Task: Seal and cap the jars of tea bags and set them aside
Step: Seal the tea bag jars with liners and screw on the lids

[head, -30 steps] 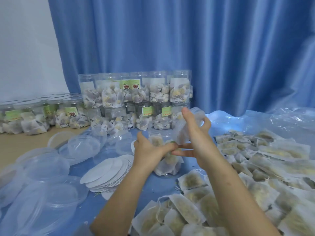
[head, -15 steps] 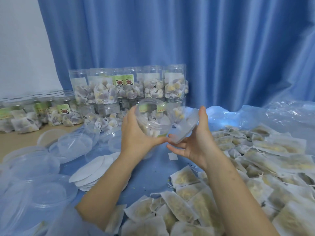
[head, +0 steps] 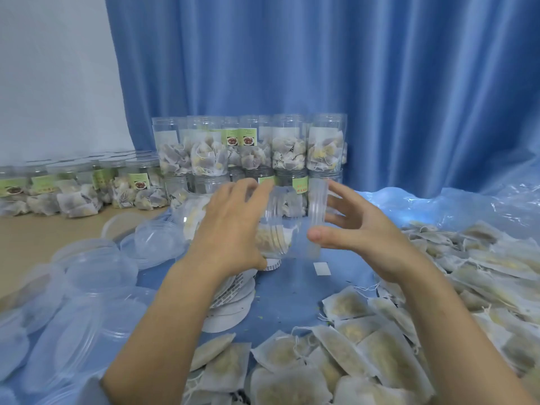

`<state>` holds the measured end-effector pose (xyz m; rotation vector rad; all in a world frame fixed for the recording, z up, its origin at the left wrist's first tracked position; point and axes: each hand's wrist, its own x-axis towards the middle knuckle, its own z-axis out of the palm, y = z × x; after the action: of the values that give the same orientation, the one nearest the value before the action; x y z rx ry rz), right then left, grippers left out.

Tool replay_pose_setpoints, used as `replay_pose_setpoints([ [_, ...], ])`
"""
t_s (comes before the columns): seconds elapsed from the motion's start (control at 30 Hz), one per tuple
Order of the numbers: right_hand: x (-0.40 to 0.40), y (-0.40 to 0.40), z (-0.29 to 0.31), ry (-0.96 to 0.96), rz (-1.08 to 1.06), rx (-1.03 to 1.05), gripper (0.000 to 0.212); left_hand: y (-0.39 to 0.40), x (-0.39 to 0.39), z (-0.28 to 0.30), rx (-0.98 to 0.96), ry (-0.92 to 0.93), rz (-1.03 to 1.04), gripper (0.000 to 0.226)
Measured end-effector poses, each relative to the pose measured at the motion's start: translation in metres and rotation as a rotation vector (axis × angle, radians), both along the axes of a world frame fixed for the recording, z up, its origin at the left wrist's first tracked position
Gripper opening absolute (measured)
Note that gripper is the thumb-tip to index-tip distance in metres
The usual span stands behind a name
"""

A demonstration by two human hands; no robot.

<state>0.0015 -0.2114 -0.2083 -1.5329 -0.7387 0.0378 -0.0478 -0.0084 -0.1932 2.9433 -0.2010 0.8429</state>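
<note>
- The left hand (head: 230, 229) grasps a clear round plastic jar of tea bags (head: 271, 229), fingers curled over its top side; the jar lies tipped sideways in the air above the blue table covering (head: 286, 299), its threaded mouth pointing right.
- The right hand (head: 359, 238) pinches a clear plastic screw cap (head: 317, 211) between the thumb below and the fingers behind, at the jar's mouth; through the blur I cannot tell whether cap and thread already meet.
- Behind the hands, against the blue pleated curtain (head: 380, 83), capped clear jars with green labels (head: 251, 150) stand stacked in two tiers; a lower row of them (head: 87, 182) runs off to the left.
- Loose clear lids (head: 96, 264) lie spread at the left of the table.
- A fanned pile of white round seal discs (head: 233, 305) lies under the left wrist.
- Flat white paper tea bags (head: 380, 352) are heaped at the right and near edge.
</note>
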Motion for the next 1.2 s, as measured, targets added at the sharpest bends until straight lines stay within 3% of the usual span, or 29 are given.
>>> replay_pose_setpoints([
  [0.1,-0.006,0.007,0.003,-0.124,-0.013,-0.125,0.112,-0.002,-0.003,-0.003,-0.056,0.005,-0.024,0.122],
  [0.33,-0.013,0.013,0.008,-0.348,-0.019,-0.290,0.097,-0.004,-0.008,-0.009,-0.131,0.025,-0.033,0.120],
  [0.53,-0.009,0.008,0.004,-0.332,0.029,-0.369,0.099,-0.005,-0.011,-0.010,-0.154,0.038,-0.059,0.120],
  [0.83,-0.010,0.016,0.005,-0.519,0.028,-0.502,0.098,-0.002,-0.011,-0.009,-0.151,0.059,-0.050,0.119],
  [0.93,-0.013,0.019,0.002,-0.451,-0.046,-0.432,0.095,-0.003,-0.011,-0.011,-0.139,0.044,-0.027,0.120],
  [1.07,-0.013,0.021,0.000,-0.138,-0.217,-0.249,0.092,-0.013,-0.009,-0.013,-0.078,-0.076,-0.021,0.115],
  [1.2,-0.013,0.023,0.001,-0.028,-0.246,-0.222,0.096,-0.017,-0.008,-0.015,-0.021,-0.175,-0.030,0.110],
])
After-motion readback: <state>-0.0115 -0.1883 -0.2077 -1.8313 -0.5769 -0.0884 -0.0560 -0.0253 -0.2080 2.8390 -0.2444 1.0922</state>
